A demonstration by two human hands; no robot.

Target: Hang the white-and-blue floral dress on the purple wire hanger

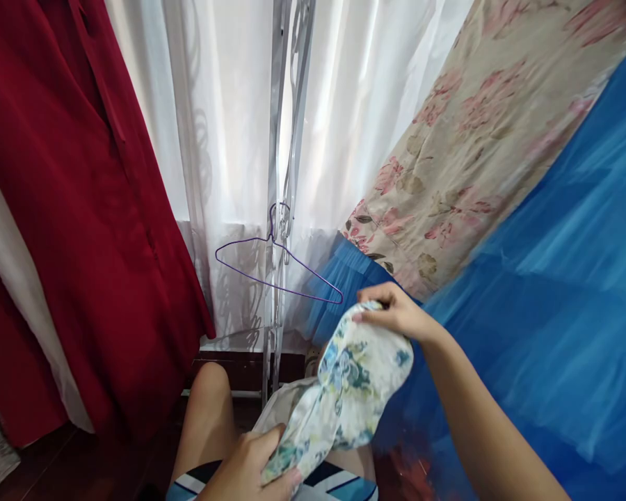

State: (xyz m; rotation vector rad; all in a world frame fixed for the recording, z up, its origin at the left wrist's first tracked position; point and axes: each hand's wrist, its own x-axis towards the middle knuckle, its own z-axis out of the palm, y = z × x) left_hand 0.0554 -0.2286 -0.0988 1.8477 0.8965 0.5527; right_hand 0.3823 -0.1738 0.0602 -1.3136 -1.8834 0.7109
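A white cloth with a blue and green flower print is stretched between both my hands over my lap. My left hand grips its lower end near my thigh. Its upper edge is pinched by my right hand, just below a purple wire hanger. The hanger hangs bare on a silver metal stand in front of a white curtain.
A dark red garment hangs at the left. A beige cloth with pink flowers and blue netting fill the right side. My bare knee sits above a dark wooden floor.
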